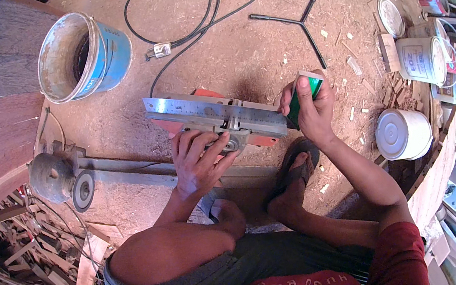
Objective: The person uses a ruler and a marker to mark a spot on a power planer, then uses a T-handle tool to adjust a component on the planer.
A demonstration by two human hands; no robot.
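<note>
From here, the left hand (198, 159) spreads bent fingers on a red-and-grey metal power tool (260, 139); whether it grips, I can't tell. Just beyond those fingers, a long silvery steel ruler (199, 109) lies along the tool. The right hand (315, 110) closes around a small green box-like object (294, 109), beside the ruler's end. The work looks midway: ruler placed, outcome and remainder unclear. A dusty grey grinder (53, 176) bounds the left hand's side, a white lidded bucket (399, 133) the right's. Ahead, floor space opens toward a black three-armed wrench (301, 22) and looped black cable (201, 29).
</note>
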